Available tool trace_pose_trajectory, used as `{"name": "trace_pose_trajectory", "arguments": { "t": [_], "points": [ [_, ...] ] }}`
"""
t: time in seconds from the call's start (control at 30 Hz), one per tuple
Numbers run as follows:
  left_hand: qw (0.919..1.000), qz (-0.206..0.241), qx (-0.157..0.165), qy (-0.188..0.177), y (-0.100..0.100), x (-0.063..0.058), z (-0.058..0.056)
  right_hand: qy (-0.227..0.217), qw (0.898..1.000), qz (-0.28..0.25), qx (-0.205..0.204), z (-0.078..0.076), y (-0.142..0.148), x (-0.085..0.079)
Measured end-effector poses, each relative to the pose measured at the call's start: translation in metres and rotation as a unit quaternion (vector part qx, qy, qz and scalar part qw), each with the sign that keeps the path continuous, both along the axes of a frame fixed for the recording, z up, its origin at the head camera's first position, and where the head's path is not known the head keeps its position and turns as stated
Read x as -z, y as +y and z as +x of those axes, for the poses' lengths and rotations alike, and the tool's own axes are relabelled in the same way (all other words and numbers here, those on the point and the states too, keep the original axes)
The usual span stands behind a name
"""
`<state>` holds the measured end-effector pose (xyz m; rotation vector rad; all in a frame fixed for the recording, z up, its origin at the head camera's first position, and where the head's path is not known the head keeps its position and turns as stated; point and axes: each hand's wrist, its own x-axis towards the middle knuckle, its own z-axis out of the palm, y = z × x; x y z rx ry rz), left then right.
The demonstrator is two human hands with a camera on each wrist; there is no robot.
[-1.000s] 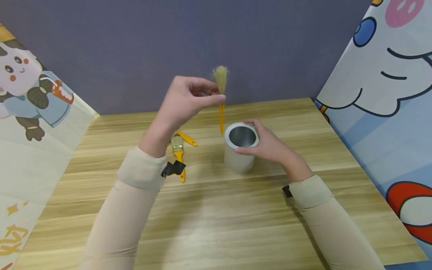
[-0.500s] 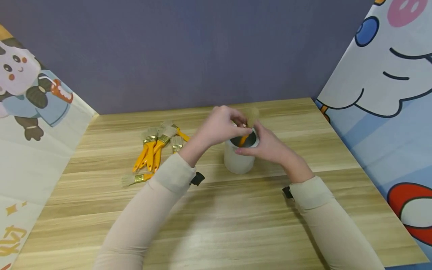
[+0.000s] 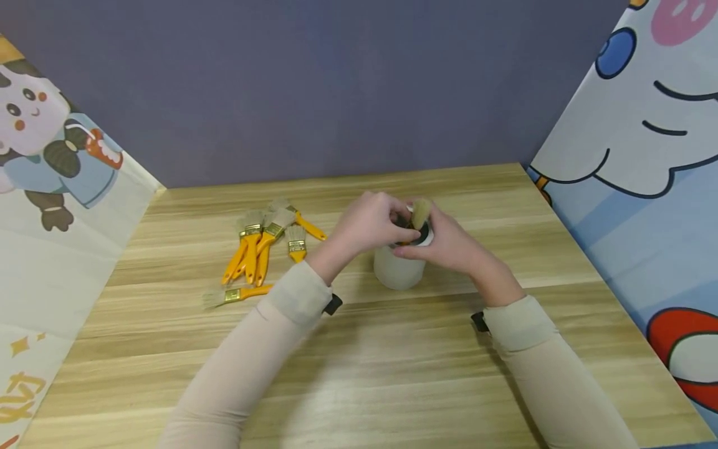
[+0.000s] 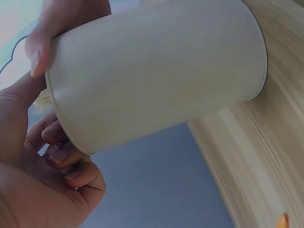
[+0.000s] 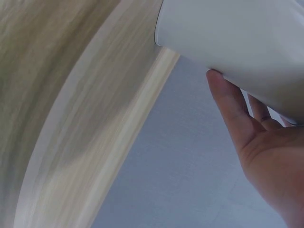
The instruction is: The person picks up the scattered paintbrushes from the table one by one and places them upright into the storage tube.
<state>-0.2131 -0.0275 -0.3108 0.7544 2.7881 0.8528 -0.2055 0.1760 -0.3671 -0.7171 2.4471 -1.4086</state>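
A white cylindrical container (image 3: 399, 272) stands upright on the wooden table. My right hand (image 3: 461, 245) holds it near the rim, thumb in front and fingers around the far side; in the right wrist view its fingers (image 5: 228, 102) lie along the wall. Over the mouth, my left hand (image 3: 371, 223) pinches a paintbrush (image 3: 421, 213), bristles up. The handle is mostly hidden by the hand and rim. In the left wrist view, pale bristles (image 4: 43, 102) show between the hands, and the left fingers (image 4: 90, 178) are curled at the rim.
To the left lie several paintbrushes (image 3: 249, 249) with yellow handles, in a loose overlapping pile. One separate paintbrush (image 3: 232, 295) lies sideways nearer me, partly behind the left sleeve. A grey wall (image 3: 336, 93) closes the back of the table, with printed panels at both sides.
My left hand has carried the paintbrush right and down from above the table to the container's mouth, lowering its handle inside. The right hand has stayed on the container.
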Motion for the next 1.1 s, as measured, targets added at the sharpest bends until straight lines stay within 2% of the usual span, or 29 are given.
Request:
{"name": "trace_pose_trajectory", "arguments": {
  "t": [0.27, 0.5, 0.7, 0.8, 0.9, 1.1],
  "points": [
    [0.9997, -0.020, -0.008, 0.007, 0.005, 0.002, 0.001, -0.006, 0.999, 0.024, 0.028, 0.000, 0.001, 0.001],
    [0.9999, -0.001, -0.008, 0.013, 0.003, 0.002, -0.001, -0.024, 0.998, 0.035, 0.044, 0.002, 0.001, -0.001],
    [0.9995, 0.000, -0.012, 0.029, -0.007, -0.006, -0.005, -0.028, 0.997, 0.043, 0.062, 0.002, -0.001, -0.002],
    [0.9994, 0.005, -0.018, 0.030, -0.020, -0.014, -0.006, -0.034, 0.994, 0.064, 0.076, 0.003, -0.002, -0.004],
    [0.9989, 0.017, -0.028, 0.034, -0.040, -0.025, -0.006, -0.036, 0.993, 0.078, 0.082, 0.003, -0.003, -0.005],
    [0.9967, 0.028, -0.067, 0.036, -0.100, -0.039, -0.008, -0.029, 0.993, 0.076, 0.088, 0.003, -0.003, -0.003]
  ]
}}
